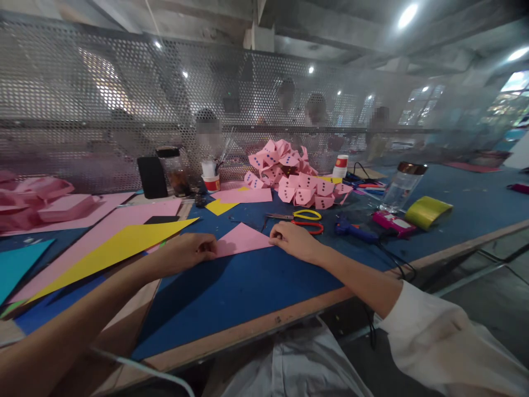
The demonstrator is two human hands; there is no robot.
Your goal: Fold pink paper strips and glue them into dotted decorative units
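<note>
Left hand [190, 251] curled, fingertips pinching left edge of pink paper piece [243, 239]; right hand [291, 240] curled, fingertips pressing right corner. Paper flat on blue table mat [248, 281], between both hands. Risk: uneven pull could skew or tear the sheet; slip on smooth mat likely if pressure lifts. Paper thin, matte, folded to a peak, crease not sharp. Scissors [303, 219] just beyond right hand, blades near knuckles. Yellow sheet [119, 245] beside left wrist; pile of folded pink pieces [295, 176] farther back.

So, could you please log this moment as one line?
left hand: on pink paper | right hand: pinching its edge | scissors beyond
</note>
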